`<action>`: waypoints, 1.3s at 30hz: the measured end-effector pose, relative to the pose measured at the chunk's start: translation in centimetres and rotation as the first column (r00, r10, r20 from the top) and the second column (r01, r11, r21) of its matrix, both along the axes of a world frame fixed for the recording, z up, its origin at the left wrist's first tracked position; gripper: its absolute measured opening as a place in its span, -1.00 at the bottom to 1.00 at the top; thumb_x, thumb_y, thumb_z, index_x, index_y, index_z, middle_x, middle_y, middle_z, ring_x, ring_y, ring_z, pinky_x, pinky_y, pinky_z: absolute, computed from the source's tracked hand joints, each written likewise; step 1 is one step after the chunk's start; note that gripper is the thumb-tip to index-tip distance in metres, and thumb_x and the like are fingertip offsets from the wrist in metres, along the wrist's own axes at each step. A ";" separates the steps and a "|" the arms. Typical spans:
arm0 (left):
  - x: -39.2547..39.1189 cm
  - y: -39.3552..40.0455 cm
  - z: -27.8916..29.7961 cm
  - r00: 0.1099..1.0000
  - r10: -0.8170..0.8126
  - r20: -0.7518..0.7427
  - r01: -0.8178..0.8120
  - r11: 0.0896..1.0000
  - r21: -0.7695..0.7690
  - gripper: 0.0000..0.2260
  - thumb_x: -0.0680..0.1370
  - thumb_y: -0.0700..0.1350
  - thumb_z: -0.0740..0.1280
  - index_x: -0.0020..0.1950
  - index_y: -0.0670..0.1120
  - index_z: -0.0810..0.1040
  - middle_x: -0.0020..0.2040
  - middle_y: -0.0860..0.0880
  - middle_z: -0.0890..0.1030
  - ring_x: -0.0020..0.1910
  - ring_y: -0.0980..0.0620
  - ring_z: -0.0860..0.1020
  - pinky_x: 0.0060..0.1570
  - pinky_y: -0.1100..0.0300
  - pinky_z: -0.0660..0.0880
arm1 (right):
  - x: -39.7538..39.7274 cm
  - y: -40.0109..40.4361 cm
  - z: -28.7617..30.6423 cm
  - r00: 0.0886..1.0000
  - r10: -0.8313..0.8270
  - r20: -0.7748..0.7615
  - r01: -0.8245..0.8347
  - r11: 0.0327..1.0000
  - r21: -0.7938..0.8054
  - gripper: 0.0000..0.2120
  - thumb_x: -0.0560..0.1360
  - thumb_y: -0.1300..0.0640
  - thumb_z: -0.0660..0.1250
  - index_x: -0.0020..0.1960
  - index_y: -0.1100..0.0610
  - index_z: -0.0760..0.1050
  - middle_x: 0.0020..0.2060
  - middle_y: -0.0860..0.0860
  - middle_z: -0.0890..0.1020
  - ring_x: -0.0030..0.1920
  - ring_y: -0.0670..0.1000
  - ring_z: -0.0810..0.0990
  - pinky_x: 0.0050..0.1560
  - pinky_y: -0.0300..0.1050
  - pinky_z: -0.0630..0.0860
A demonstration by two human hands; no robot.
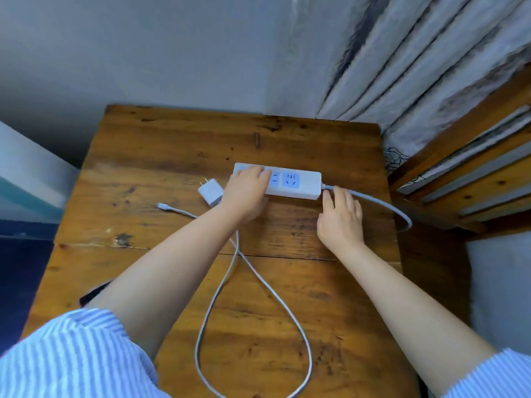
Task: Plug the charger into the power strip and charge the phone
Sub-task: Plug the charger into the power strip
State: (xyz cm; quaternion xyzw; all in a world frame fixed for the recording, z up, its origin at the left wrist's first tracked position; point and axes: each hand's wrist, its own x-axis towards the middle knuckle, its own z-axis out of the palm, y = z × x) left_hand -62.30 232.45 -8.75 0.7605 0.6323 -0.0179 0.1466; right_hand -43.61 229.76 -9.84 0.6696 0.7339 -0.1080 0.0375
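Observation:
A white power strip (298, 183) lies across the far middle of the wooden table (287, 311). My left hand (247, 191) rests over its left end, fingers laid on top and gripping it. My right hand (340, 218) lies flat by the strip's right end, fingers beside its grey cord (382, 203), holding nothing. A white charger (211, 192) with its prongs up sits just left of my left hand. Its white cable (253, 311) loops toward me, and the free plug end (162, 206) lies at the left. A dark phone (93, 294) peeks out under my left forearm.
The table stands in a corner: grey wall behind, pleated curtain (402, 67) at the back right, a wooden slatted frame (474, 173) along the right edge. A pale blue surface (26, 173) lies off the table's left side.

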 end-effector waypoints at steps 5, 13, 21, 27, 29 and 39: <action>-7.6 -7.2 -0.1 0.981 0.156 0.112 -0.156 0.988 -0.011 -0.67 0.47 -0.26 0.21 0.23 -0.24 0.45 0.19 -0.24 0.51 0.16 -0.21 0.45 0.07 -0.08 0.47 | -6.9 -2.8 1.1 0.959 0.185 -0.213 -0.178 0.983 0.052 -0.74 0.49 0.31 0.21 0.16 0.33 0.48 0.16 0.25 0.54 0.23 0.23 0.44 0.25 0.13 0.38; -14.0 -13.9 -3.9 0.931 0.364 -0.028 -0.356 0.886 -0.297 -0.43 0.56 0.01 0.20 0.48 -0.19 0.09 0.54 -0.18 0.03 0.51 -0.13 0.01 0.47 0.02 0.07 | -17.9 -1.9 0.3 0.966 0.148 -0.213 -0.163 0.985 -0.052 -0.59 0.50 0.07 0.27 0.30 0.20 0.33 0.22 0.18 0.46 0.22 0.16 0.41 0.10 0.04 0.49; -12.7 -11.8 -3.1 0.939 0.341 -0.049 -0.339 0.886 -0.316 -0.30 0.55 0.08 0.20 0.51 -0.17 -0.09 0.54 -0.18 -0.13 0.52 -0.12 -0.14 0.49 0.00 -0.05 | -19.4 2.2 0.3 0.986 0.024 -0.165 -0.031 0.999 -0.039 -0.49 0.47 0.05 0.32 0.34 0.17 0.25 0.23 0.16 0.47 0.22 0.16 0.44 0.07 0.06 0.51; -12.9 -9.8 -3.5 0.945 0.325 -0.047 -0.324 0.902 -0.284 -0.30 0.52 0.12 0.24 0.50 -0.17 0.00 0.54 -0.18 -0.02 0.52 -0.12 -0.04 0.47 0.01 0.10 | -17.4 1.8 0.3 0.944 -0.043 -0.328 0.029 0.998 -0.048 -0.53 0.43 0.10 0.35 0.28 0.17 0.32 0.19 0.16 0.44 0.17 0.14 0.46 -0.03 -0.06 0.45; -12.7 -10.1 -3.3 0.933 0.353 -0.063 -0.356 0.890 -0.284 -0.37 0.52 0.14 0.22 0.45 -0.19 0.15 0.51 -0.21 0.12 0.49 -0.15 0.08 0.36 0.00 0.29 | -15.8 0.3 0.1 0.928 -0.033 -0.371 0.014 0.998 -0.053 -0.53 0.42 0.11 0.36 0.28 0.16 0.33 0.18 0.15 0.45 0.15 0.12 0.46 -0.04 -0.12 0.39; -9.3 -8.8 -4.0 0.805 0.592 0.034 -0.578 0.796 -0.176 -0.58 0.58 0.04 0.14 0.38 -0.11 0.27 0.27 -0.23 0.40 0.26 -0.19 0.34 0.14 -0.03 0.39 | -9.4 -1.3 2.5 0.927 -0.028 -0.374 0.053 0.997 0.055 -0.53 0.42 0.18 0.39 0.30 0.18 0.36 0.21 0.17 0.50 0.20 0.10 0.45 -0.01 -0.21 0.37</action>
